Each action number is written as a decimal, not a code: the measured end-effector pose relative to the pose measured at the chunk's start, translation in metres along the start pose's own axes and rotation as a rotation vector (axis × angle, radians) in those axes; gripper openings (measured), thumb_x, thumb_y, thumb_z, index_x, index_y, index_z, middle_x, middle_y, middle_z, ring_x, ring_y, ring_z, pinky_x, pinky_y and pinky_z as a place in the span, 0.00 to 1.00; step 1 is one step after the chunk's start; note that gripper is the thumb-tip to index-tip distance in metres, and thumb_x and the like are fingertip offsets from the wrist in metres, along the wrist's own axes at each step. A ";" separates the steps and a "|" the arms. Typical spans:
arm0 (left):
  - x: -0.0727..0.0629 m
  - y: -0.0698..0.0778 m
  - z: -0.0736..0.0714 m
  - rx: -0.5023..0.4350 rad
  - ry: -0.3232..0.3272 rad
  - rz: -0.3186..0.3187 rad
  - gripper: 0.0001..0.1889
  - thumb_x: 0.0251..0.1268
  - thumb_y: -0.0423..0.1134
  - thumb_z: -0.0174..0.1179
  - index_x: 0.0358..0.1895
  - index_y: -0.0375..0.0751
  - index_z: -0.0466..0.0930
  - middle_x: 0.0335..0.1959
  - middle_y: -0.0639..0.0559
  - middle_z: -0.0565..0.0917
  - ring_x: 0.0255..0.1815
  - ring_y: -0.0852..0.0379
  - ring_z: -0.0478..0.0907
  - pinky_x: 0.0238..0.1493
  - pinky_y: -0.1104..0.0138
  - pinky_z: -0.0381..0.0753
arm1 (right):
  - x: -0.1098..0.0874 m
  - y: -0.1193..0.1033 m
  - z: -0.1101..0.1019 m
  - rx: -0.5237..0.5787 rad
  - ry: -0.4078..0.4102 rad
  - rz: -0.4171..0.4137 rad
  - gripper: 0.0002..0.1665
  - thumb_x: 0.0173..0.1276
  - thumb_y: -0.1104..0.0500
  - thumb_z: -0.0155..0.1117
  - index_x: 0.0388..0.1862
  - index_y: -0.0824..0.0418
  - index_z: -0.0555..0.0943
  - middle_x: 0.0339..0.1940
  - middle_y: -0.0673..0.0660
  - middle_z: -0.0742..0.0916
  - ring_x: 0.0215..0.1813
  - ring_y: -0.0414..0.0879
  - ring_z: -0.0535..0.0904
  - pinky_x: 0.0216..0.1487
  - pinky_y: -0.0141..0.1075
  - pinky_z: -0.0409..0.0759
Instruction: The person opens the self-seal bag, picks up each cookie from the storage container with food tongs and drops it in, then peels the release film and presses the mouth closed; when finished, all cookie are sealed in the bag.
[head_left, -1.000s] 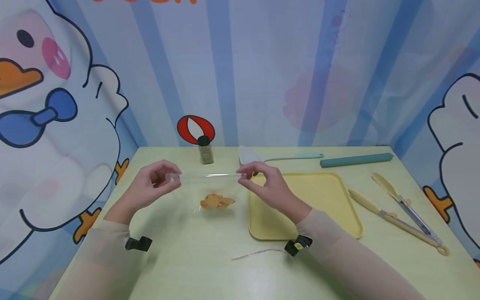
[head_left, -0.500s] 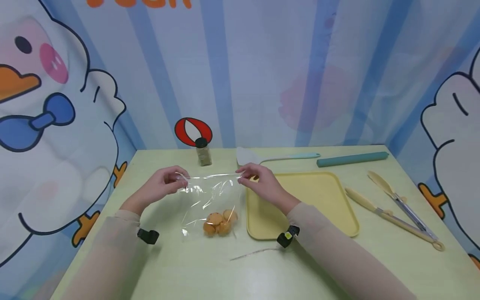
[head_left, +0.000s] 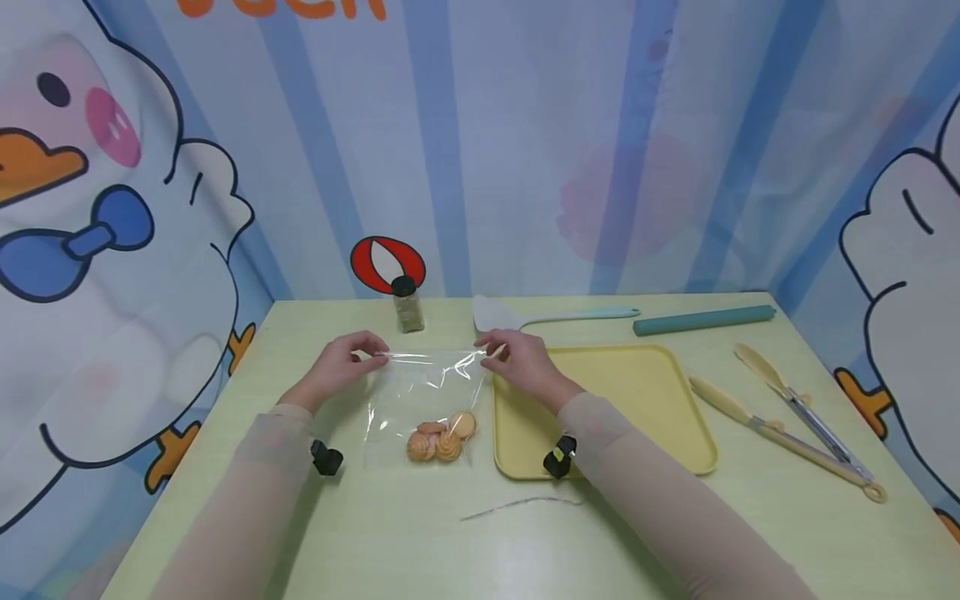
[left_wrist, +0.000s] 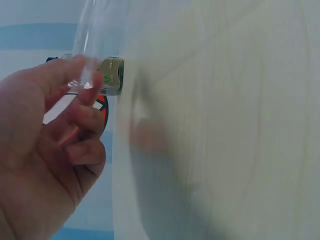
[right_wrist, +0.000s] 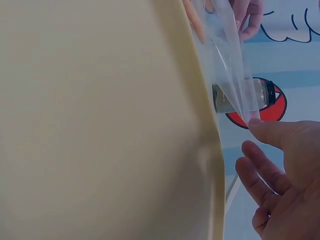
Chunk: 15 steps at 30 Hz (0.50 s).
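Observation:
A clear plastic bag with several round golden cookies in its lower part lies between my hands in the head view. Its top left corner is pinched between thumb and fingers of my left hand. My right hand pinches the top right corner, over the left edge of a yellow tray. In the left wrist view, the bag's corner shows between the left hand's thumb and fingertips. The right wrist view has the thumb at the bag's corner, the other fingers loosely bent.
Behind the bag stands a small spice jar with a black lid. A spatula and a teal rod lie along the back. Tongs rest at the right. A thin twist tie lies near the front.
The bag, edge-on earlier with its cookies bunched, has come down flatter, and the cookies have spread out nearer me. My left hand has moved right, toward the right hand.

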<state>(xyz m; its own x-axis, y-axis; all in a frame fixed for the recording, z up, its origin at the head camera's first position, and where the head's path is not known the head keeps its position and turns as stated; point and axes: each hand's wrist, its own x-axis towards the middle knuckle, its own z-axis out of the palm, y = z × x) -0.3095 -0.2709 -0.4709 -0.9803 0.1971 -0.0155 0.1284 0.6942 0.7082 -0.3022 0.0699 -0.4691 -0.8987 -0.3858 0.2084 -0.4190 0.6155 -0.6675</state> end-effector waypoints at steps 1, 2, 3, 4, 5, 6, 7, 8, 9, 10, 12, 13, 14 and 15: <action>0.000 0.000 0.001 0.012 -0.009 -0.006 0.11 0.74 0.43 0.64 0.52 0.42 0.83 0.50 0.45 0.84 0.54 0.48 0.77 0.58 0.57 0.75 | -0.002 0.001 -0.002 -0.012 -0.001 0.008 0.18 0.70 0.58 0.72 0.58 0.53 0.85 0.47 0.54 0.90 0.43 0.47 0.85 0.61 0.51 0.74; 0.000 0.001 0.002 0.023 -0.017 -0.014 0.11 0.74 0.43 0.64 0.52 0.43 0.83 0.50 0.45 0.84 0.53 0.49 0.77 0.57 0.58 0.75 | -0.005 0.001 -0.003 -0.022 -0.003 0.017 0.18 0.70 0.57 0.72 0.59 0.53 0.85 0.48 0.54 0.90 0.44 0.47 0.85 0.62 0.53 0.71; -0.001 0.002 0.003 0.033 -0.019 -0.017 0.12 0.73 0.44 0.65 0.52 0.43 0.83 0.50 0.45 0.84 0.53 0.48 0.77 0.56 0.58 0.75 | -0.009 0.001 -0.006 -0.031 -0.004 0.020 0.19 0.70 0.57 0.71 0.59 0.54 0.84 0.49 0.55 0.90 0.44 0.48 0.85 0.63 0.55 0.69; -0.002 0.003 0.003 0.042 -0.018 -0.022 0.13 0.73 0.45 0.65 0.53 0.43 0.83 0.50 0.45 0.84 0.52 0.48 0.76 0.55 0.59 0.75 | -0.013 0.002 -0.009 -0.039 -0.004 0.024 0.19 0.71 0.57 0.71 0.60 0.55 0.84 0.49 0.55 0.90 0.44 0.49 0.85 0.63 0.56 0.67; -0.005 0.003 0.003 0.050 -0.011 -0.028 0.14 0.72 0.46 0.65 0.54 0.44 0.83 0.51 0.45 0.84 0.51 0.48 0.76 0.53 0.60 0.75 | -0.016 0.002 -0.011 -0.047 -0.005 0.025 0.20 0.71 0.56 0.70 0.60 0.56 0.84 0.50 0.56 0.90 0.44 0.49 0.85 0.62 0.57 0.66; -0.008 0.004 0.001 0.061 -0.001 -0.032 0.16 0.72 0.48 0.66 0.55 0.44 0.82 0.52 0.45 0.84 0.50 0.47 0.76 0.51 0.60 0.76 | -0.021 0.002 -0.014 -0.058 -0.005 0.025 0.20 0.72 0.56 0.70 0.60 0.56 0.84 0.50 0.56 0.90 0.44 0.50 0.85 0.60 0.57 0.65; -0.011 0.005 0.000 0.069 0.011 -0.042 0.17 0.72 0.49 0.66 0.57 0.45 0.82 0.54 0.46 0.84 0.49 0.47 0.76 0.50 0.61 0.76 | -0.025 0.003 -0.016 -0.066 -0.007 0.028 0.20 0.72 0.55 0.69 0.61 0.57 0.83 0.50 0.56 0.91 0.45 0.50 0.85 0.59 0.56 0.64; -0.015 0.007 -0.002 0.077 0.026 -0.056 0.19 0.72 0.51 0.65 0.58 0.46 0.81 0.55 0.46 0.84 0.49 0.47 0.76 0.48 0.61 0.76 | -0.029 0.003 -0.019 -0.076 -0.011 0.035 0.20 0.73 0.55 0.69 0.61 0.57 0.83 0.50 0.57 0.90 0.46 0.50 0.85 0.59 0.56 0.64; -0.019 0.008 -0.004 0.084 0.043 -0.072 0.19 0.73 0.51 0.64 0.59 0.47 0.80 0.56 0.46 0.83 0.48 0.47 0.76 0.46 0.62 0.76 | -0.033 0.004 -0.023 -0.086 -0.015 0.041 0.20 0.73 0.54 0.68 0.61 0.57 0.83 0.50 0.57 0.90 0.46 0.51 0.84 0.58 0.56 0.64; -0.023 0.010 -0.006 0.097 0.060 -0.086 0.19 0.74 0.52 0.62 0.60 0.47 0.80 0.57 0.47 0.83 0.46 0.48 0.77 0.44 0.62 0.77 | -0.038 0.005 -0.026 -0.093 -0.021 0.047 0.20 0.73 0.54 0.68 0.61 0.57 0.83 0.51 0.56 0.90 0.48 0.51 0.84 0.59 0.56 0.63; -0.033 0.013 -0.009 0.136 0.092 -0.123 0.19 0.77 0.53 0.58 0.62 0.48 0.78 0.59 0.47 0.83 0.45 0.48 0.78 0.44 0.61 0.78 | -0.048 0.007 -0.032 -0.118 -0.036 0.062 0.19 0.74 0.53 0.67 0.61 0.55 0.84 0.53 0.55 0.89 0.50 0.51 0.83 0.59 0.56 0.63; -0.038 0.015 -0.011 0.157 0.104 -0.138 0.18 0.79 0.53 0.56 0.62 0.49 0.78 0.59 0.47 0.82 0.46 0.48 0.79 0.45 0.59 0.79 | -0.054 0.007 -0.036 -0.132 -0.046 0.070 0.19 0.74 0.52 0.67 0.61 0.55 0.84 0.53 0.55 0.88 0.51 0.52 0.83 0.60 0.57 0.63; -0.044 0.016 -0.013 0.183 0.118 -0.145 0.18 0.80 0.53 0.54 0.63 0.48 0.77 0.60 0.46 0.82 0.47 0.47 0.80 0.46 0.57 0.79 | -0.060 0.008 -0.039 -0.146 -0.051 0.079 0.19 0.75 0.52 0.67 0.61 0.54 0.84 0.54 0.55 0.88 0.52 0.52 0.82 0.60 0.57 0.63; -0.050 0.017 -0.015 0.210 0.136 -0.148 0.18 0.81 0.52 0.52 0.63 0.47 0.77 0.60 0.45 0.82 0.48 0.46 0.80 0.48 0.55 0.80 | -0.066 0.008 -0.043 -0.160 -0.052 0.084 0.19 0.75 0.51 0.67 0.61 0.54 0.84 0.55 0.56 0.87 0.53 0.52 0.82 0.60 0.57 0.63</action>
